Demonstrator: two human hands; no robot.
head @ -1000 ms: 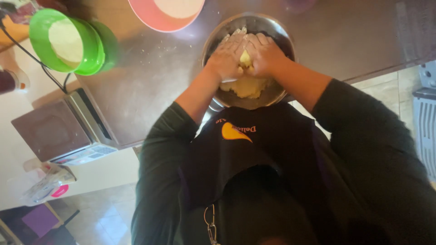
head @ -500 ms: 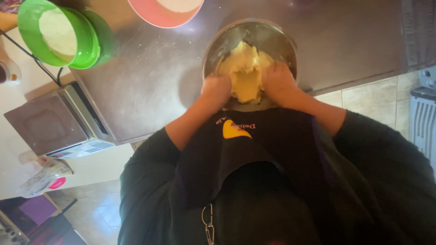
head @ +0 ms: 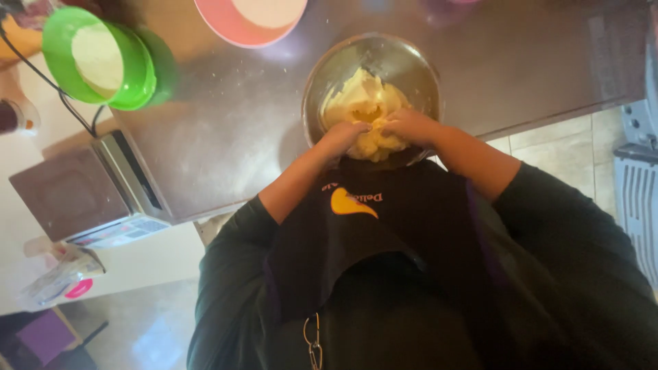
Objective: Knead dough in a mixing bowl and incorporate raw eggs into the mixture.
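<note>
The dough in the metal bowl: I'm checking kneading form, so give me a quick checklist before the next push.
1. Both hands on the dough: ok, left hand and right hand press its near side.
2. Dough inside the metal bowl: ok.
3. Bowl fully on the counter: not ok, it sits at the near edge.
4. Green bowl apart: ok.
5. Grip depth: cannot tell.

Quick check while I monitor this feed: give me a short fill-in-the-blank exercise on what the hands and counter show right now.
1. Both hands, the left hand and the right hand, press into pale yellow ____ .
2. The dough sits in a round ____ bowl.
3. The bowl holding white powder is ____ .

Missing words: dough; metal; green
</note>
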